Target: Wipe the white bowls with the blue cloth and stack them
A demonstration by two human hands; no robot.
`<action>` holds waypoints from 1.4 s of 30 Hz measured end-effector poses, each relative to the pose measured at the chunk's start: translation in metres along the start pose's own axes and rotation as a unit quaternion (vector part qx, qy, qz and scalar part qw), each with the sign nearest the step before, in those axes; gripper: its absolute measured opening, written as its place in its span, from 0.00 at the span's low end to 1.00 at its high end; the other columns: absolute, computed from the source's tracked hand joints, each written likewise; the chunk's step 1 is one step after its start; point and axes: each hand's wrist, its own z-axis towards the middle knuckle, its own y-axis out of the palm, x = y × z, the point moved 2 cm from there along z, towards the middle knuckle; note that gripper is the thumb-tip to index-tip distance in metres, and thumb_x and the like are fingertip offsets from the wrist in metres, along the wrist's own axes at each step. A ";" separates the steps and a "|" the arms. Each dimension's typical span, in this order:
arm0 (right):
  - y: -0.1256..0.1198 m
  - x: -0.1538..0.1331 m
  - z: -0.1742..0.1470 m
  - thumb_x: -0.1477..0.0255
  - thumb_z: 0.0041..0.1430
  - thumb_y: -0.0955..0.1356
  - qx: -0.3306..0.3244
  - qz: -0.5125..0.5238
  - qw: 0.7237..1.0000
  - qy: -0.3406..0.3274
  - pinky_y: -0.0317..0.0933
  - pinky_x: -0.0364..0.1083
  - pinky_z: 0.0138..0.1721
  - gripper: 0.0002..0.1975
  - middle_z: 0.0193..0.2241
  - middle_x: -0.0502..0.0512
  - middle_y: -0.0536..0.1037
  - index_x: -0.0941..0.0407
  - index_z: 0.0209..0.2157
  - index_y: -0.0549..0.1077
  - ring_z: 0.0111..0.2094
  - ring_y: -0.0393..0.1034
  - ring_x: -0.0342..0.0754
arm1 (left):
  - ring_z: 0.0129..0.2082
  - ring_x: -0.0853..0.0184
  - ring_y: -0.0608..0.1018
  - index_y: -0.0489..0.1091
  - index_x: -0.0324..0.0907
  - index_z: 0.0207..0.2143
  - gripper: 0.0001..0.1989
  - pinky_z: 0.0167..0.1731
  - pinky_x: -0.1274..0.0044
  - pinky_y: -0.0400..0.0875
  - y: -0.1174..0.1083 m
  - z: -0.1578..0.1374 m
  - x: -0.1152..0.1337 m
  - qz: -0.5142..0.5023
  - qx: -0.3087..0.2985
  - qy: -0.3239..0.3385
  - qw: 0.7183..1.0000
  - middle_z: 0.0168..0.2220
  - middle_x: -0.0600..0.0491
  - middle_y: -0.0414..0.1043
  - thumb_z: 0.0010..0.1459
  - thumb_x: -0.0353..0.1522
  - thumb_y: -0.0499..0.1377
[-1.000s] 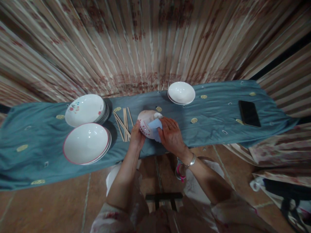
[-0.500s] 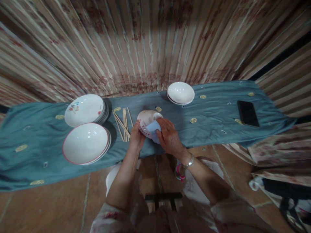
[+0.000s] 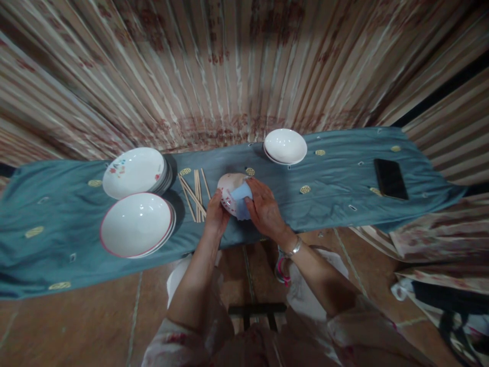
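Both forearms reach forward from the near side and slant inward to meet at the small bowl (image 3: pixel 229 182) marked in red, the right wrist wearing a silver bracelet (image 3: pixel 296 245). The left hand (image 3: pixel 217 213) grips the bowl's left edge, thumb uppermost. The right hand (image 3: pixel 266 209), its back turned up and fingers bent, pinches a light-blue cloth (image 3: pixel 241 192) against the bowl's right side. The bowl is held over the middle of the desk (image 3: pixel 328 206); whether it touches the surface cannot be told. Left of the bowl, beyond the chopsticks (image 3: pixel 197 193) near it, stand red-rimmed bowls (image 3: pixel 135 224) in a stack. Well right of it lies a black phone (image 3: pixel 391 178). Farther back, flowered plates (image 3: pixel 133 171) are piled to its left and nested white bowls (image 3: pixel 285 146) stand behind it to the right. A pleated curtain (image 3: pixel 237 76) hangs behind everything.
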 end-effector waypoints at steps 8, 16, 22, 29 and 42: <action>-0.001 0.001 0.002 0.68 0.73 0.57 -0.021 -0.059 0.997 0.036 0.57 0.62 0.66 0.24 0.60 0.71 0.73 0.66 0.63 0.66 0.66 0.63 0.59 | 0.37 0.64 0.84 0.77 0.37 0.44 0.11 0.44 0.74 0.77 0.000 0.000 0.000 -0.007 0.004 -0.002 1.000 0.34 0.49 0.83 0.64 0.35 0.61; -0.008 -0.004 0.000 0.69 0.72 0.58 -0.015 -0.091 0.995 0.030 0.58 0.61 0.64 0.22 0.55 0.71 0.77 0.67 0.59 0.70 0.61 0.67 0.60 | 0.44 0.62 0.83 0.77 0.36 0.47 0.12 0.52 0.71 0.75 0.000 0.001 0.000 -0.015 0.020 -0.008 1.000 0.36 0.48 0.83 0.66 0.33 0.57; -0.013 -0.005 -0.003 0.68 0.72 0.59 -0.006 -0.072 0.997 0.020 0.60 0.61 0.62 0.21 0.52 0.71 0.78 0.65 0.56 0.72 0.59 0.68 0.59 | 0.38 0.64 0.84 0.77 0.36 0.46 0.13 0.50 0.72 0.76 0.001 0.001 0.000 0.003 0.013 -0.003 1.000 0.34 0.49 0.83 0.64 0.36 0.61; -0.014 -0.007 -0.007 0.67 0.72 0.58 0.008 -0.023 1.000 0.009 0.60 0.63 0.63 0.21 0.52 0.70 0.78 0.63 0.57 0.71 0.59 0.69 0.60 | 0.38 0.66 0.83 0.77 0.36 0.41 0.10 0.49 0.74 0.75 0.001 0.000 0.001 -0.006 0.024 -0.001 1.000 0.35 0.49 0.82 0.64 0.34 0.61; 0.009 -0.015 -0.007 0.75 0.70 0.59 -0.041 -0.033 0.996 -0.067 0.55 0.62 0.69 0.24 0.65 0.71 0.67 0.66 0.64 0.65 0.71 0.53 0.58 | 0.24 0.73 0.75 0.75 0.38 0.33 0.08 0.29 0.80 0.68 0.008 -0.009 0.004 -0.005 0.049 -0.021 0.999 0.27 0.55 0.77 0.65 0.30 0.58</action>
